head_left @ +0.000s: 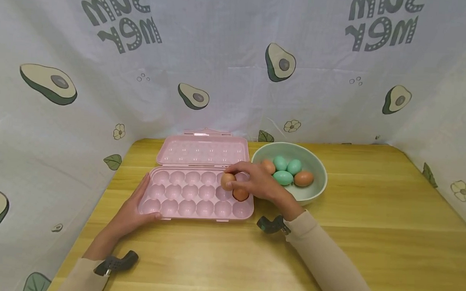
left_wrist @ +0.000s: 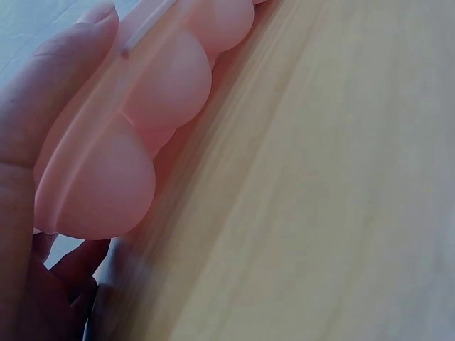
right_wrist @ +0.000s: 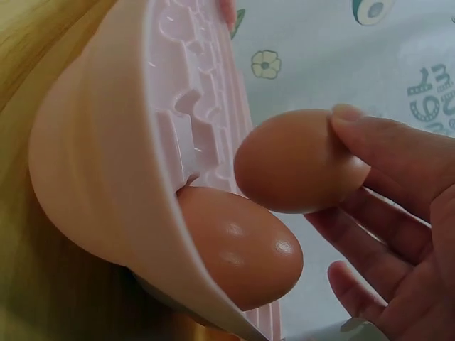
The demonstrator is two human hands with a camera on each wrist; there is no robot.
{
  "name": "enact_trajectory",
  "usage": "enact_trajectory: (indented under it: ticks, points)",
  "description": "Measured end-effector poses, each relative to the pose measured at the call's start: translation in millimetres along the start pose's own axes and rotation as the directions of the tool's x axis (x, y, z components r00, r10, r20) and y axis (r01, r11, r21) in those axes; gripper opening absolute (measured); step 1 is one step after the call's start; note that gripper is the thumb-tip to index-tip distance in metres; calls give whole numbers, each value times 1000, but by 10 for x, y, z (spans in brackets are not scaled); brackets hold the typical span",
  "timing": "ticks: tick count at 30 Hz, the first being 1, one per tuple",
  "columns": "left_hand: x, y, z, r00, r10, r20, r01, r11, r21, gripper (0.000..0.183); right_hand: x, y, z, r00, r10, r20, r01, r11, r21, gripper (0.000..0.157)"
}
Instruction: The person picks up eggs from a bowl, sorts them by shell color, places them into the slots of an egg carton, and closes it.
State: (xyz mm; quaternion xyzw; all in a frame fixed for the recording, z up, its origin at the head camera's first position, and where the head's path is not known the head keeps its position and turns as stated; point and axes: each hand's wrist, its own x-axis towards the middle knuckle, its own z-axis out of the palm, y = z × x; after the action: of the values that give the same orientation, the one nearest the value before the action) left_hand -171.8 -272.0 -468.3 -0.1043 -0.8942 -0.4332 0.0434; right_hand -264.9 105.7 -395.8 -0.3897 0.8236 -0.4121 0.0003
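Between thumb and fingertips, my right hand (head_left: 256, 181) pinches a brown egg (head_left: 227, 181) over the right part of a pink egg carton (head_left: 189, 191). The right wrist view shows that egg (right_wrist: 291, 160) tilted on its side, just above a second brown egg (right_wrist: 242, 249). This second egg sits in a cup of the carton's middle row, at the right end. Along the carton's left side lie the fingers of my left hand (head_left: 130, 210), its thumb at the front left corner. The left wrist view has the thumb (left_wrist: 60, 78) against the carton's rim.
The carton's lid (head_left: 203, 150) lies folded back toward the curtain (head_left: 229, 63). Right behind my right hand stands a pale green bowl (head_left: 319, 184) with several brown and green eggs. All rests on a wooden table (head_left: 212, 253).
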Motion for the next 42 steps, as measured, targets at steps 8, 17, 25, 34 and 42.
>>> enact_trajectory:
  ticks: [8, 17, 25, 34, 42]
  points:
    - [-32, 6, 10, 1000, 2, -3, -2, 1000, 7, 118, -9, -24, 20, 997, 24, 70, -22, 1000, -22, 38]
    - [-43, -3, 6, 1000, -3, -3, 3, 1000, 9, 117, 1, -38, 38, 993, 37, 109, -32, 999, -44, 37]
    - [-35, 15, 5, 1000, -14, -2, 14, 1000, 23, 118, 11, -39, 52, 994, 7, 112, 1, 997, -71, 35]
    - [-18, 3, 8, 1000, -30, 1, 30, 999, 28, 120, 23, -25, 61, 988, -34, 152, 53, 991, -122, 34]
    - [-2, 20, 6, 1000, -29, -3, 29, 999, 28, 119, 37, -27, 49, 989, -33, 148, 55, 987, -150, 27]
